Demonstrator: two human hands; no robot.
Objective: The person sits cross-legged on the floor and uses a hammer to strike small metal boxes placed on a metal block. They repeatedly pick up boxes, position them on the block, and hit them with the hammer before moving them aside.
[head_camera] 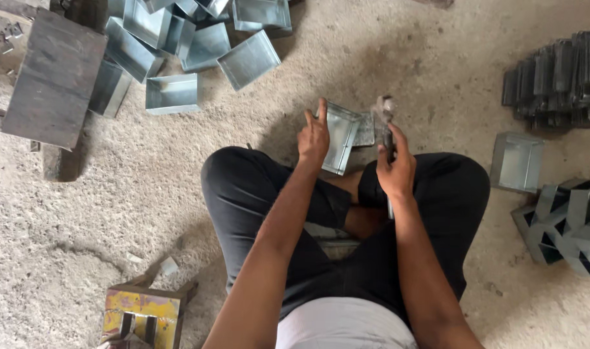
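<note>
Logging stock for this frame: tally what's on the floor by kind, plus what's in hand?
Open sheet-metal boxes in the pile: about 11, some overlap
Single box at right: 1
Box in left hand: 1
Hammer in right hand: 1
Dark steel plate: 1
Yellow block: 1
Stacks of folded metal parts: 2
Total: about 18

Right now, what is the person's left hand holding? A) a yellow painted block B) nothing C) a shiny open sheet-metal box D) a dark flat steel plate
C: the left hand grips the shiny open sheet-metal box in front of the crossed legs, while the right hand holds a metal hammer beside it.
</note>
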